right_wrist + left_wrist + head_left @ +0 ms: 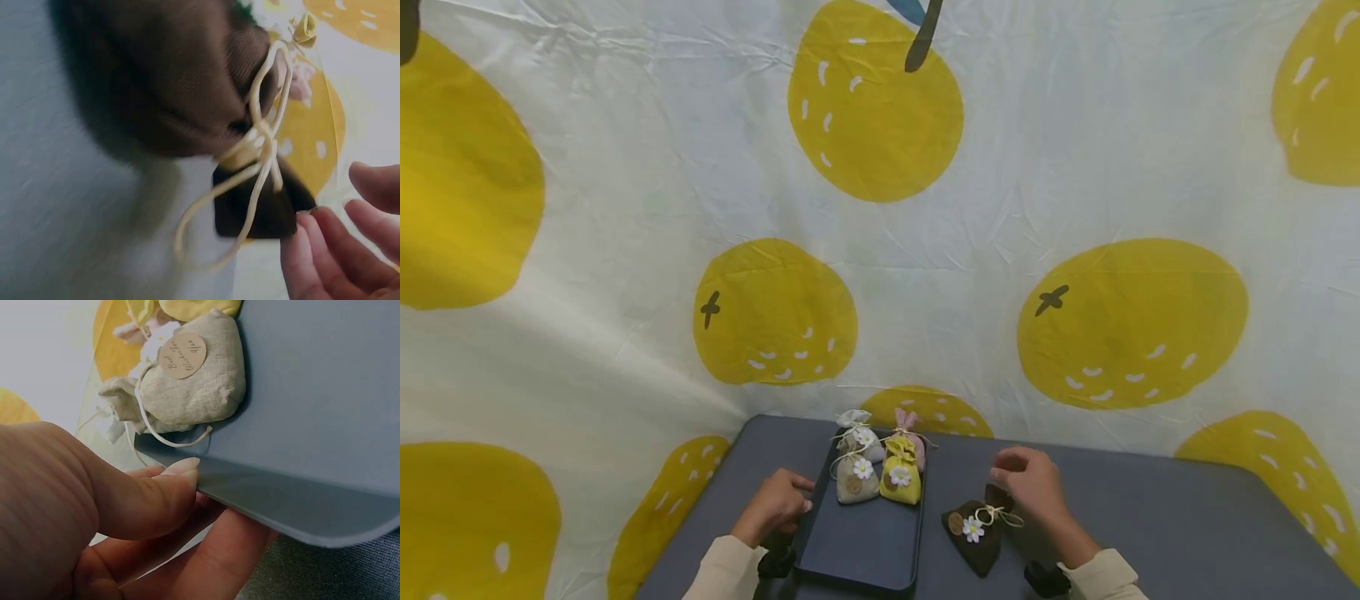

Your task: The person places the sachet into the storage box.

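My left hand [775, 503] holds the left rim of a dark grey tray [867, 552], thumb on the edge and fingers beneath it. On the far half of the tray stand a yellow pouch [901, 492], a beige pouch [852, 487], a pale grey one [872, 451] and a pink one [919, 446]. To the right of the tray, a dark brown pouch [181, 81] lies on the table, tied with a cream cord. My right hand [1030, 482] is at the gathered top of this pouch; fingertips touch its edge, while the thumb stays apart.
The grey table [1120, 500] extends to the right of the brown pouch. A white cloth [940, 317] with large yellow fruit prints hangs right behind the table's far edge. A round handwritten tag [182, 356] is on the beige pouch.
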